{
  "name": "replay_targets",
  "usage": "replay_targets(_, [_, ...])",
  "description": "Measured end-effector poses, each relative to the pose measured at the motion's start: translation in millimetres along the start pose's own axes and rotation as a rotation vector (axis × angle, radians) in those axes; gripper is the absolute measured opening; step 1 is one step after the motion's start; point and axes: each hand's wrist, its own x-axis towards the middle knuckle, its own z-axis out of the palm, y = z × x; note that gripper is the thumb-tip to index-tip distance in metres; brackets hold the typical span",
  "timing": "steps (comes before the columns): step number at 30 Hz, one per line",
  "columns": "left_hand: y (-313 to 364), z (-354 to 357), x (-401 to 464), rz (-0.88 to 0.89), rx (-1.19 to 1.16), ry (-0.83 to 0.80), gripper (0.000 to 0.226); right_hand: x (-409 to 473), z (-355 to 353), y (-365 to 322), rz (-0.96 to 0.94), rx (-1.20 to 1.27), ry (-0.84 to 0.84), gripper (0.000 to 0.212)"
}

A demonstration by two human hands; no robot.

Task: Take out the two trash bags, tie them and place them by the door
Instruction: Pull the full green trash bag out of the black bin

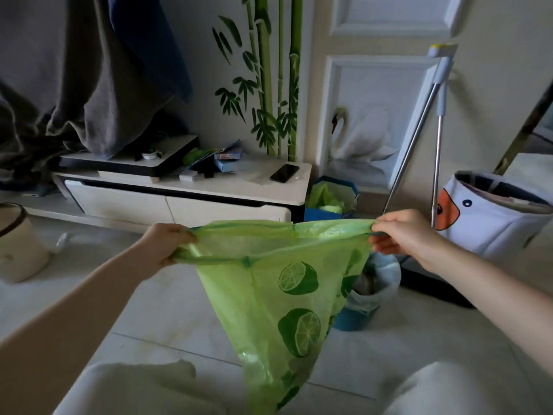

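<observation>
While your left hand (pixel 167 244) and right hand (pixel 401 233) each pinch one end of its rim, the green lime-print trash bag (pixel 284 295) hangs stretched between them. It hangs above the tiled floor (pixel 167 319), in front of a blue bin (pixel 356 316).

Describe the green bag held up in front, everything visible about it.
The green bag is thin, translucent plastic printed with dark green lime slices, with a drawstring hem along its mouth. It hangs in the air, mouth stretched wide and level, tapering to a limp point between the knees. The left hand grips one end of the hem, the right hand pinches the other. It looks empty.
</observation>
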Motion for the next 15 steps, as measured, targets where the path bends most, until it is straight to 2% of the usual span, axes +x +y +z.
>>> replay_targets(8, [-92,11,31,-0.142,0.246,0.022,0.015,11,45,89,0.265,-0.187,-0.180,0.011])
replay_targets(15, [-122,15,74,-0.201,0.386,0.001,0.014,33,79,124,0.315,-0.303,-0.287,0.014])
